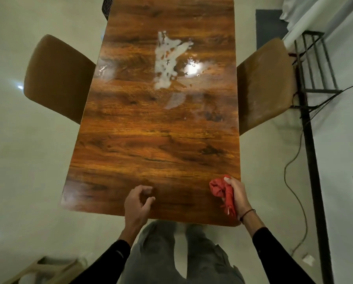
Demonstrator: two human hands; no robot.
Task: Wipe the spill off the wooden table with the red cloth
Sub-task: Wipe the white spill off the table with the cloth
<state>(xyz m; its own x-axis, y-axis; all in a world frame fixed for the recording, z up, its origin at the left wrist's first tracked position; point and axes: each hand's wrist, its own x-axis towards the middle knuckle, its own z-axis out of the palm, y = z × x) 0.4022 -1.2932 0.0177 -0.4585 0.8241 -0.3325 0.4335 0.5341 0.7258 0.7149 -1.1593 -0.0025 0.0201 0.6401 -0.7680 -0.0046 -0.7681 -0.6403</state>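
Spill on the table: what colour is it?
Whitish and patchy, the spill shows in the head view.

sleeves (274, 249): long, black, close-fitting, both arms, ending short of the wrists
left sleeve (114, 257): small pale mark on the forearm
hands: left hand (137, 203) bare, right hand (238, 194) bare
wristband (247, 214): thin dark cord, right wrist
trousers (177, 255): grey, loose, creased

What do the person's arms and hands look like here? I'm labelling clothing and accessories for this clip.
Both arms wear long, close-fitting black sleeves that end at the wrists: the left sleeve and the right sleeve. The left hand is bare, with no glove or ring visible. The right hand is also bare, and a thin dark band circles its wrist.
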